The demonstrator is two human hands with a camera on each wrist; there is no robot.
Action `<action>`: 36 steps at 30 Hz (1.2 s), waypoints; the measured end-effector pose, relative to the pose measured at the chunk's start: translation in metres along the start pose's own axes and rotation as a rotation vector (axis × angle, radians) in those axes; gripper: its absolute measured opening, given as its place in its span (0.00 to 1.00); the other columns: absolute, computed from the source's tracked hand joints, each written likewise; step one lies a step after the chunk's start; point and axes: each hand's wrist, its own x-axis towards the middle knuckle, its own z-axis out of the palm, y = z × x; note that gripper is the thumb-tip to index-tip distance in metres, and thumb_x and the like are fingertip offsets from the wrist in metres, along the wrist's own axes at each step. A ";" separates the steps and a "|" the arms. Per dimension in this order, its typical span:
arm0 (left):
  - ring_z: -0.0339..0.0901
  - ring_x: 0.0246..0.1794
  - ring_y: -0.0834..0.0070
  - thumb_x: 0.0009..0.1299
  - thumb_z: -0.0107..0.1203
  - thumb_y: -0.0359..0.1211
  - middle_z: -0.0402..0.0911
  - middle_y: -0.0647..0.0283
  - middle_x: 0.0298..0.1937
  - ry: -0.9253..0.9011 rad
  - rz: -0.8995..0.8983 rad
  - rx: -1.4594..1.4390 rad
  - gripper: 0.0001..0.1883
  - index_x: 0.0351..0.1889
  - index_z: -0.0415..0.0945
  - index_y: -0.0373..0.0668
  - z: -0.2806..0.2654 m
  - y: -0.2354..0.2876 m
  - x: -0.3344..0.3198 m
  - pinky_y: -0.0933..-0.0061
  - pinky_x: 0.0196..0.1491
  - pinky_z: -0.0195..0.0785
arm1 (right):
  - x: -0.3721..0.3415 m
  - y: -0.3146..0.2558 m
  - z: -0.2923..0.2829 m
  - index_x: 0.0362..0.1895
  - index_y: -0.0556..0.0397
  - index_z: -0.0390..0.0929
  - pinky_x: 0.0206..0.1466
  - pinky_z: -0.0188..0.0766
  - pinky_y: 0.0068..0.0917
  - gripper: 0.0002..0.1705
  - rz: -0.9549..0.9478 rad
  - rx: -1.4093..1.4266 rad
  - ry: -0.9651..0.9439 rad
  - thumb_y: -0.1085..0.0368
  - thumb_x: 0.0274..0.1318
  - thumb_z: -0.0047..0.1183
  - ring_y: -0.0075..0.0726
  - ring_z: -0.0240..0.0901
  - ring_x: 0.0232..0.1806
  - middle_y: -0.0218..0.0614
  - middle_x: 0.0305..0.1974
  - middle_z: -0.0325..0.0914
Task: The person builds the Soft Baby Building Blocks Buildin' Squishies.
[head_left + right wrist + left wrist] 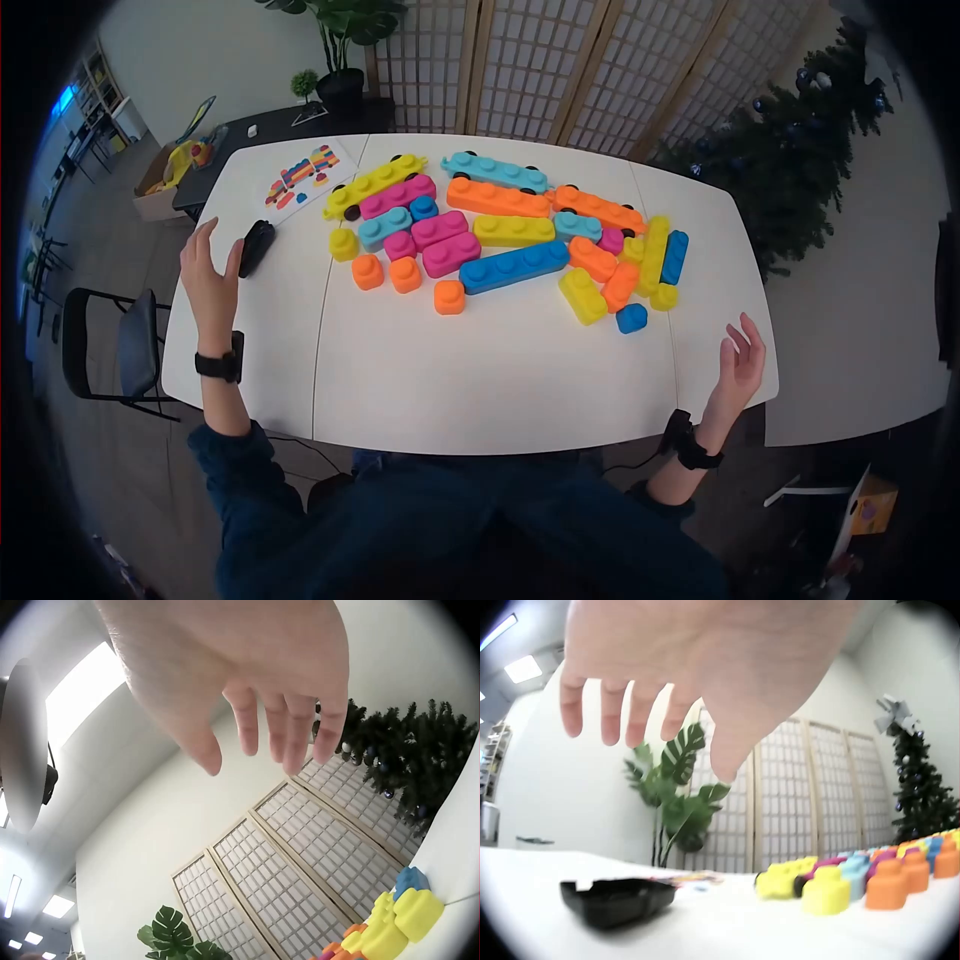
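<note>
White table point(450, 390), bright blocks point(515, 268) between hands point(212, 285) point(740, 372), printed sheet point(303, 178), details illegible

Behind the white table point(480, 390) there stands a folding screen point(530, 70) with wooden frames, and to its left a plant point(345, 25) is on a dark side table point(375, 117), before a pale wall point(210, 60). On the right is a Christmas tree point(810, 150); on the left, a chair point(138, 350) stands on the grey floor point(90, 440). Bright lamps point(58, 906) shine from the ceiling point(135, 727).
</note>
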 end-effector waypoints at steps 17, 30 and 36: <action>0.78 0.39 0.63 0.69 0.60 0.19 0.82 0.58 0.36 0.293 0.076 -0.523 0.04 0.37 0.79 0.35 -0.090 0.132 -0.029 0.68 0.46 0.70 | -0.030 -0.009 0.045 0.55 0.58 0.76 0.61 0.73 0.32 0.14 -0.244 0.010 0.275 0.76 0.65 0.57 0.36 0.79 0.52 0.41 0.51 0.81; 0.78 0.39 0.72 0.77 0.57 0.27 0.84 0.61 0.39 0.267 -0.235 -0.450 0.05 0.41 0.81 0.35 -0.050 0.117 -0.053 0.72 0.46 0.70 | -0.017 0.017 0.017 0.54 0.59 0.77 0.61 0.72 0.33 0.13 -0.214 -0.149 0.294 0.74 0.67 0.58 0.36 0.77 0.52 0.41 0.52 0.81; 0.81 0.42 0.71 0.76 0.58 0.28 0.85 0.61 0.41 0.231 -0.304 -0.445 0.05 0.45 0.81 0.36 -0.043 0.104 -0.051 0.71 0.45 0.71 | -0.012 0.023 0.014 0.54 0.59 0.77 0.61 0.72 0.34 0.13 -0.202 -0.197 0.285 0.73 0.67 0.57 0.37 0.77 0.53 0.40 0.52 0.81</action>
